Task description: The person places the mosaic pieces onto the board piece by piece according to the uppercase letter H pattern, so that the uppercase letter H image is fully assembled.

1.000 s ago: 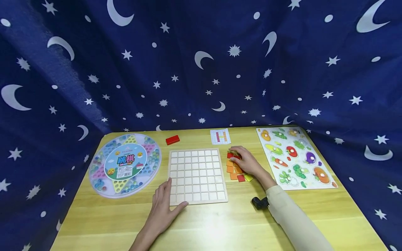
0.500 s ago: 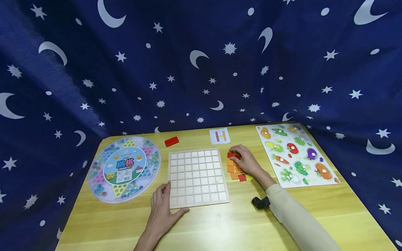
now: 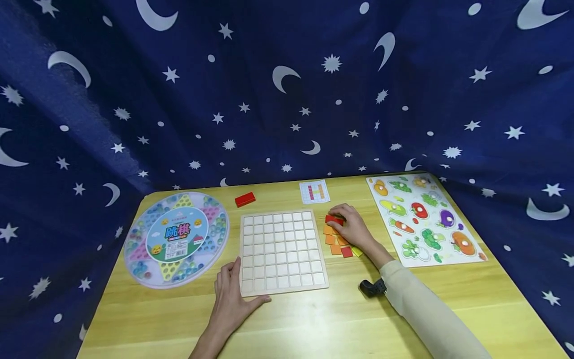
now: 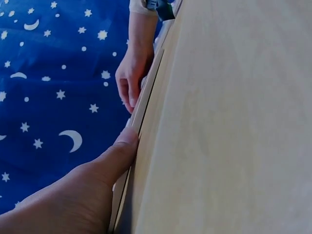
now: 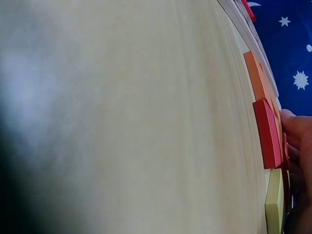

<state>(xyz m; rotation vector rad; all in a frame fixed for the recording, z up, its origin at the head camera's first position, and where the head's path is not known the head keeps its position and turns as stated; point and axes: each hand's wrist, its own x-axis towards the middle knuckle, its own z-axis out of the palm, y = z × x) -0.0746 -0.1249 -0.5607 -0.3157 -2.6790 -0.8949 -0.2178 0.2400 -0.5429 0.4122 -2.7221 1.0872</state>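
A pale wooden grid board (image 3: pixel 282 252) lies flat on the table in the head view. My left hand (image 3: pixel 229 301) rests at its near left corner, fingers along the left side and thumb at the front edge. In the left wrist view the thumb (image 4: pixel 117 156) touches the board's edge. My right hand (image 3: pixel 352 229) is over a cluster of small square tiles right of the board. Its thumb and fingers pinch red tiles (image 3: pixel 334 219) at the far end. Orange tiles (image 3: pixel 330 240), a red tile (image 3: pixel 347 252) and yellow ones (image 3: pixel 357 251) lie nearer.
A round Chinese checkers set (image 3: pixel 177 234) lies left. Behind the board are a red block (image 3: pixel 244 199) and a small pattern card (image 3: pixel 314 192). A vegetable peg puzzle (image 3: pixel 423 219) lies right. A black device (image 3: pixel 372 288) is at my right wrist.
The head view has shifted slightly. My right fingers have moved a little over the red tiles, which now sit closer together in a row. My left hand stays at the board's corner.
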